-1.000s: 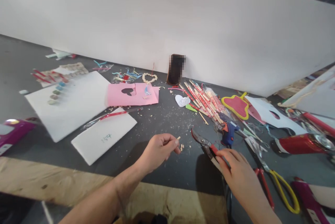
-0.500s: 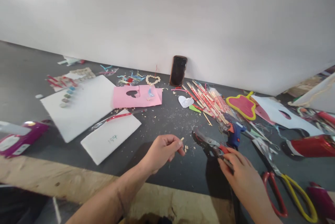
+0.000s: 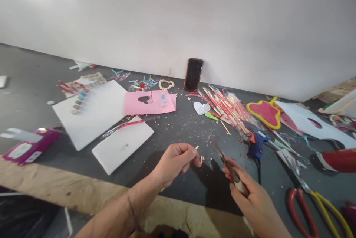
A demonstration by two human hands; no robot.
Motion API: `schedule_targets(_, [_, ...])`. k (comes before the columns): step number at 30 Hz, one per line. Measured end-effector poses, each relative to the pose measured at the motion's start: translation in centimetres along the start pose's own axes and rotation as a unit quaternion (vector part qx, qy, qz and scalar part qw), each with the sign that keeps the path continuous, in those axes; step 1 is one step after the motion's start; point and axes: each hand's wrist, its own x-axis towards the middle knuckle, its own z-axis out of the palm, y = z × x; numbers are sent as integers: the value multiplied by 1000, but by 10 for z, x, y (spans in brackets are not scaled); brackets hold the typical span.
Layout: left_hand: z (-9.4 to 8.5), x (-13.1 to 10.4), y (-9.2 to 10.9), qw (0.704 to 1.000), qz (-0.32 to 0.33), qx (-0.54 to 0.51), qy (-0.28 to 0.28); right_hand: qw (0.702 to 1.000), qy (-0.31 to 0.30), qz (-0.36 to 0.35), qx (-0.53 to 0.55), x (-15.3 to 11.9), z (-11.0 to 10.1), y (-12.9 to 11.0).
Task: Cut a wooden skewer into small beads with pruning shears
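Note:
My left hand (image 3: 176, 162) is closed in a pinch near the middle of the front of the table. A short wooden stick (image 3: 197, 147) pokes up from between its thumb and fingertips. Just right of those fingertips lie several small cut wooden bits (image 3: 202, 159). My right hand (image 3: 249, 189) is wrapped round the handles of pruning shears (image 3: 220, 152). The shears are held edge-on, blades up and slanting left toward the stick, apart from it. Whether the blades are parted cannot be made out.
A blue glue gun (image 3: 257, 145), large scissors (image 3: 302, 178) and a red can (image 3: 338, 160) stand or lie to the right. Farther back are wrapped chopsticks (image 3: 219, 104) and a phone (image 3: 194, 74). White boards (image 3: 122, 145) and a purple power strip (image 3: 33, 147) lie left.
My right hand has turned the shears more upright and edge-on and brought them nearer my left hand. The left hand keeps its pinch. The whole view has shifted slightly.

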Motion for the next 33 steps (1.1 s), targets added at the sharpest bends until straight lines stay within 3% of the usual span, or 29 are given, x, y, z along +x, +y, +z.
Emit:
schedule_targets(4, [0, -1, 0, 1000, 15, 2, 3, 987, -1, -103, -121, -6, 1, 7])
schedule_targets(8, [0, -1, 0, 1000, 22, -9, 15, 969, -20, -139, -203, -9, 2, 13])
schedule_targets(16, [0, -1, -2, 1000, 22, 3, 19, 948, -56, -152, -273, -10, 2, 11])
schedule_targets(26, [1, -2, -2, 999, 11, 37, 22, 959, -94, -138, -231, -11, -1, 7])
schedule_targets(33, [3, -3, -3, 998, 2, 64, 4, 942, -61, -159, -290, -9, 2, 12])
